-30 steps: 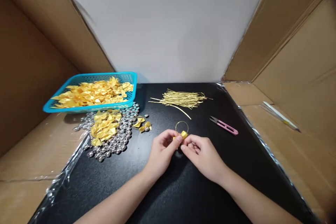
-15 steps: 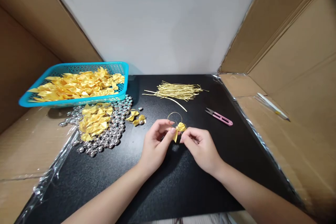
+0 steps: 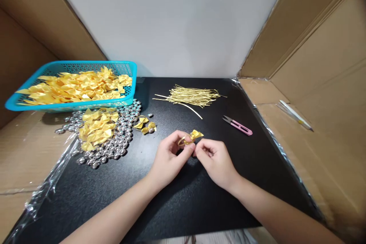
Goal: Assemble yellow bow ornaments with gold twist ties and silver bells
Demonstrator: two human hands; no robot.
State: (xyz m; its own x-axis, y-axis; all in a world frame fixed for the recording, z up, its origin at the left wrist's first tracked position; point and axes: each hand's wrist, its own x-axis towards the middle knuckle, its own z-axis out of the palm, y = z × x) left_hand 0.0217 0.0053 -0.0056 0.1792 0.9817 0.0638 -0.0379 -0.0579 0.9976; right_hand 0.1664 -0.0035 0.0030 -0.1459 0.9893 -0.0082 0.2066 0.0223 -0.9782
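My left hand (image 3: 168, 158) and my right hand (image 3: 214, 160) meet over the middle of the black mat (image 3: 177, 198). Both pinch a small yellow ribbon bow (image 3: 196, 134) with a gold wire loop (image 3: 183, 141) bent toward my left fingers. Behind them lies a bundle of gold wire ties (image 3: 191, 96). To the left, a pile of silver beads (image 3: 114, 148) carries loose yellow bows (image 3: 95, 129). A blue basket (image 3: 71, 105) full of yellow bows stands further back left.
Pink thread snips (image 3: 238, 126) lie to the right of my hands. Two bows with beads (image 3: 145, 125) sit beside the bead pile. Cardboard walls (image 3: 320, 45) enclose both sides, and a white pen-like stick (image 3: 296, 115) rests on the right flap.
The wire loop, upright above the bow before, now tilts down toward my left fingers. The bow has turned in my fingers. The camera view has shifted, so the basket sits further left.
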